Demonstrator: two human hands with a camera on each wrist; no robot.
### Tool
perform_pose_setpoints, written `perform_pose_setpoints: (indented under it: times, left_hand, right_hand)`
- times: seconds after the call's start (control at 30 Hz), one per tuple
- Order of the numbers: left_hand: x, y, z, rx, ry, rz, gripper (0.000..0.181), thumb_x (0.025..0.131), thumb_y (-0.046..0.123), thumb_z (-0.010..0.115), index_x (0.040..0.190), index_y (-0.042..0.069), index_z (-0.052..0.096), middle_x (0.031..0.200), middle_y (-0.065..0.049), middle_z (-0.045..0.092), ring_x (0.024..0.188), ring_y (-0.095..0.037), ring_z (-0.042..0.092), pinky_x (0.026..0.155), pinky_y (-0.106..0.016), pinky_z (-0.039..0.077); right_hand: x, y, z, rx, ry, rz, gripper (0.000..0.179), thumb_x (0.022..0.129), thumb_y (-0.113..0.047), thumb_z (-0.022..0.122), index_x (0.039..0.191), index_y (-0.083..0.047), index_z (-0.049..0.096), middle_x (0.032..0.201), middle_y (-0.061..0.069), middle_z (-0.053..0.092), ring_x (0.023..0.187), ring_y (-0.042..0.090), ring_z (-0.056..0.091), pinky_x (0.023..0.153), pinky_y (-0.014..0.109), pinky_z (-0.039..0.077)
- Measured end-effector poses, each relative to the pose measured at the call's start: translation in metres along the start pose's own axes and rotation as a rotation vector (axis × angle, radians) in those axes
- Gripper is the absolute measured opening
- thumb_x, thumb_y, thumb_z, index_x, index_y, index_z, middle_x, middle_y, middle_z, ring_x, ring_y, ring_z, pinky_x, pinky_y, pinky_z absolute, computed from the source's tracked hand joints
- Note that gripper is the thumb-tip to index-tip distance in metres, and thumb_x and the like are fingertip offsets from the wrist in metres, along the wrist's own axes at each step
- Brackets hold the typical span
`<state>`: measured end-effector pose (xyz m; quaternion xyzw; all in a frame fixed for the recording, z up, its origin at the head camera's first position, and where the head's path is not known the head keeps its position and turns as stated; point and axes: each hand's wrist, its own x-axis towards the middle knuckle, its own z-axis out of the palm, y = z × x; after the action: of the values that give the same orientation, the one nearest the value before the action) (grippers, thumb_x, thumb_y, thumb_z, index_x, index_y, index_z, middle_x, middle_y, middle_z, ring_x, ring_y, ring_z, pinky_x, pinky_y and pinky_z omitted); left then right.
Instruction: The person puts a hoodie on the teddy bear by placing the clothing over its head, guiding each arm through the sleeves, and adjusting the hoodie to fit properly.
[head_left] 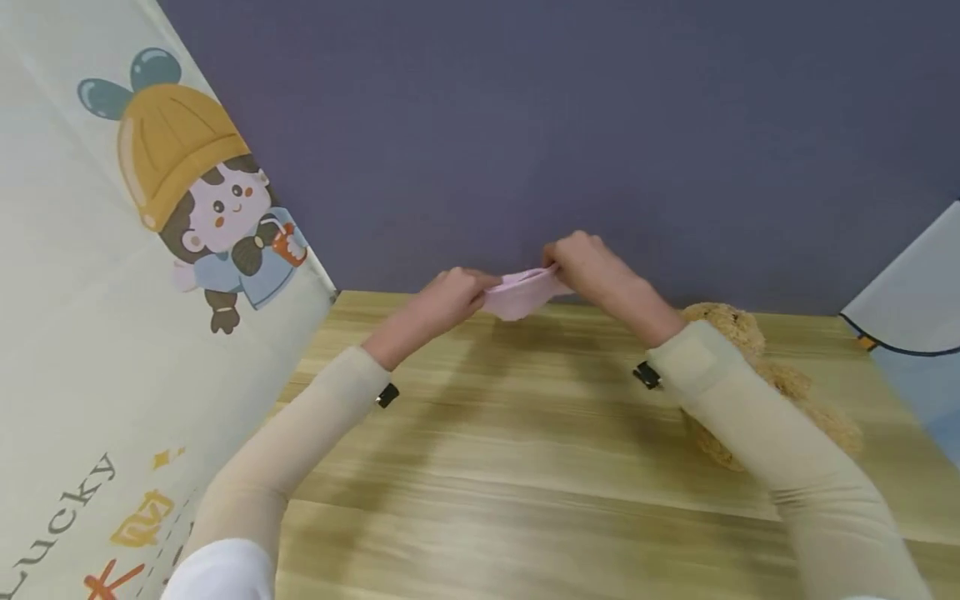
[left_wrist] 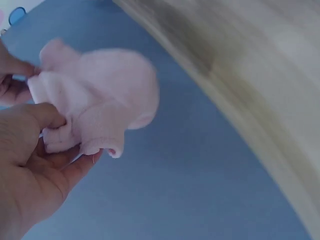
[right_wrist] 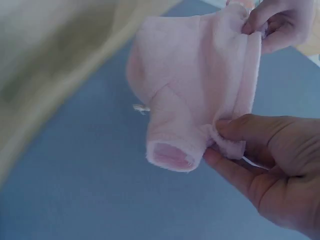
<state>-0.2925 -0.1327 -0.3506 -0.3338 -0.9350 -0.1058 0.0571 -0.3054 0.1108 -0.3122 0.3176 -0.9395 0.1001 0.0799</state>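
"Pink and soft-napped, a small garment [head_left: 522,297] spans the gap between my left hand [head_left: 450,297] and my right hand [head_left: 588,262], raised over the far end of a wood-grain table [head_left: 465,467], before a blue-grey wall [head_left: 525,125]."

"How do you have hold of it?"

"By pinching, one hand on each side. My left thumb presses the hemmed edge with fingers beneath it; my right thumb and forefinger nip the hem opposite."

"What does the cloth look like up close?"

"From the right wrist, a short tube [right_wrist: 175,150] shows its round opening near my fingers; whether it is for an arm or a leg, I cannot tell. Beyond it the fabric rounds out, away from my hands."

"And around you?"

"A tan, curly teddy bear [head_left: 723,329] rests on the table at right, partly hidden behind my cream sleeve [head_left: 750,425]. A small black device [head_left: 647,375] shows at each cuff. At left, a pale hanging [head_left: 67,250] carries a cartoon figure in a yellow hat [head_left: 176,158], with the printed word 'Lucky' [head_left: 63,521] lower down."
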Motion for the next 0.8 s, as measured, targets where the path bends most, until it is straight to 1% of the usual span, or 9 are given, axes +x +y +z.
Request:
perform_pose_setpoints:
  times: [0.03, 0.1, 0.17, 0.3, 0.43, 0.53, 0.7, 0.77, 0.8]
  left_hand:
    - [0.009, 0.008, -0.003, -0.007, 0.007, 0.004, 0.038, 0.104, 0.006, 0.051, 0.140, 0.008, 0.061, 0.132, -0.014, 0.067, 0.094, -0.024, 0.069, 0.066, -0.031, 0.051]
    - [0.024, 0.022, -0.007, -0.034, 0.020, 0.010, 0.040, 0.105, 0.006, 0.048, 0.144, 0.010, 0.058, 0.136, -0.012, 0.065, 0.087, -0.024, 0.068, 0.064, -0.032, 0.049]
    - [0.039, 0.037, -0.009, -0.046, 0.039, 0.022, 0.041, 0.107, 0.007, 0.047, 0.146, 0.011, 0.056, 0.138, -0.010, 0.063, 0.090, -0.023, 0.069, 0.066, -0.030, 0.051]
    - [0.065, 0.068, -0.004, -0.022, 0.066, 0.077, 0.043, 0.107, 0.006, 0.045, 0.149, 0.014, 0.052, 0.141, -0.006, 0.062, 0.116, -0.019, 0.066, 0.082, -0.026, 0.055]
    - [0.089, 0.103, 0.006, 0.019, 0.032, 0.090, 0.049, 0.107, 0.003, 0.044, 0.154, 0.018, 0.046, 0.146, -0.003, 0.058, 0.123, -0.019, 0.063, 0.091, -0.026, 0.055]
    - [0.105, 0.128, 0.018, 0.029, -0.014, 0.101, 0.052, 0.107, 0.004, 0.042, 0.157, 0.020, 0.040, 0.151, -0.001, 0.053, 0.119, -0.016, 0.064, 0.086, -0.023, 0.055]
    - [0.135, 0.170, 0.035, 0.050, -0.093, 0.103, 0.052, 0.110, 0.013, 0.041, 0.160, 0.026, 0.034, 0.156, 0.005, 0.046, 0.116, -0.010, 0.064, 0.082, -0.019, 0.054]
    - [0.145, 0.189, 0.044, 0.105, -0.097, 0.112, 0.053, 0.110, 0.015, 0.042, 0.160, 0.028, 0.032, 0.158, 0.007, 0.042, 0.122, -0.010, 0.061, 0.088, -0.019, 0.053]
    - [0.148, 0.198, 0.051, 0.159, -0.079, 0.142, 0.052, 0.110, 0.016, 0.043, 0.160, 0.027, 0.032, 0.158, 0.007, 0.043, 0.124, -0.009, 0.060, 0.092, -0.020, 0.052]
  right_hand:
    - [-0.005, 0.007, -0.010, -0.013, 0.012, 0.009, 0.016, 0.093, 0.005, 0.067, 0.107, 0.002, 0.075, 0.106, 0.022, 0.073, 0.095, 0.038, 0.070, 0.081, 0.047, 0.059]
    - [-0.015, 0.021, -0.029, -0.046, 0.038, 0.002, 0.016, 0.093, 0.004, 0.068, 0.108, 0.003, 0.074, 0.108, 0.023, 0.072, 0.097, 0.040, 0.069, 0.083, 0.050, 0.058]
    - [-0.025, 0.033, -0.045, -0.075, 0.063, -0.010, 0.016, 0.093, 0.005, 0.068, 0.109, 0.004, 0.072, 0.109, 0.024, 0.071, 0.099, 0.042, 0.068, 0.086, 0.053, 0.056]
    - [-0.052, 0.059, -0.066, -0.134, 0.120, -0.040, 0.017, 0.094, 0.008, 0.065, 0.109, 0.004, 0.070, 0.110, 0.025, 0.070, 0.099, 0.046, 0.067, 0.083, 0.056, 0.056]
    - [-0.082, 0.086, -0.073, -0.185, 0.178, -0.057, 0.017, 0.092, 0.009, 0.066, 0.108, 0.004, 0.069, 0.110, 0.026, 0.069, 0.097, 0.048, 0.065, 0.078, 0.058, 0.056]
    - [-0.104, 0.106, -0.077, -0.211, 0.191, -0.051, 0.020, 0.088, 0.010, 0.070, 0.107, 0.003, 0.068, 0.110, 0.028, 0.068, 0.095, 0.049, 0.064, 0.074, 0.060, 0.054]
    - [-0.133, 0.133, -0.082, -0.299, 0.204, 0.025, 0.026, 0.080, 0.013, 0.076, 0.103, 0.005, 0.065, 0.106, 0.032, 0.065, 0.090, 0.051, 0.061, 0.070, 0.062, 0.051]
    - [-0.149, 0.142, -0.080, -0.346, 0.243, 0.060, 0.028, 0.076, 0.015, 0.078, 0.099, 0.007, 0.064, 0.102, 0.034, 0.064, 0.090, 0.053, 0.059, 0.071, 0.063, 0.049]
    - [-0.159, 0.146, -0.077, -0.364, 0.267, 0.079, 0.029, 0.074, 0.016, 0.078, 0.098, 0.008, 0.063, 0.100, 0.035, 0.063, 0.091, 0.053, 0.057, 0.073, 0.063, 0.048]
